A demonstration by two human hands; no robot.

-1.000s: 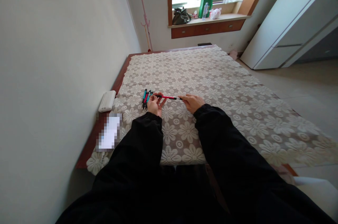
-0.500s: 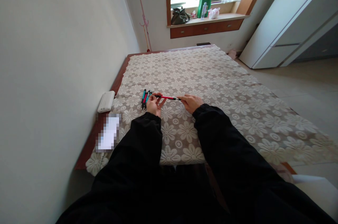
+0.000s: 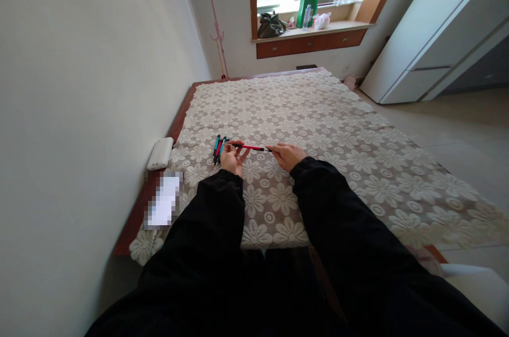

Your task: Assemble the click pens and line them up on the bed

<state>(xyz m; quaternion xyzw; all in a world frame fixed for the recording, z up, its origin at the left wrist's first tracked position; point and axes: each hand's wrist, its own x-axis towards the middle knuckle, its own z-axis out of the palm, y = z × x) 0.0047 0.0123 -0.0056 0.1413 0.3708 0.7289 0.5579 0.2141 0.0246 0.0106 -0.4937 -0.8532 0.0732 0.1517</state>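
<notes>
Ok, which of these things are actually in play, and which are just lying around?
In play: red pen, held between left hand and right hand; pile of pens beside the left hand.

Lying about: white power bank, green bag, dark bag on the windowsill.

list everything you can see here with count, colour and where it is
red pen: 1, red with dark ends, held level between both hands above the cloth
pens: small bunch, teal, red and dark, exact count unclear, lying on the cloth just left of the left hand
lace cloth: 1, cream with flower pattern, spread over the low platform
white case: 1, white, on the platform edge by the left wall
green bag: 1, green, on the window ledge
dark bag: 1, dark, on the window ledge left of the green bag
white cabinet: 1, white, right side of the room
left hand: 1, black sleeve, pinching the pen's left end
right hand: 1, black sleeve, pinching the pen's right end
</notes>
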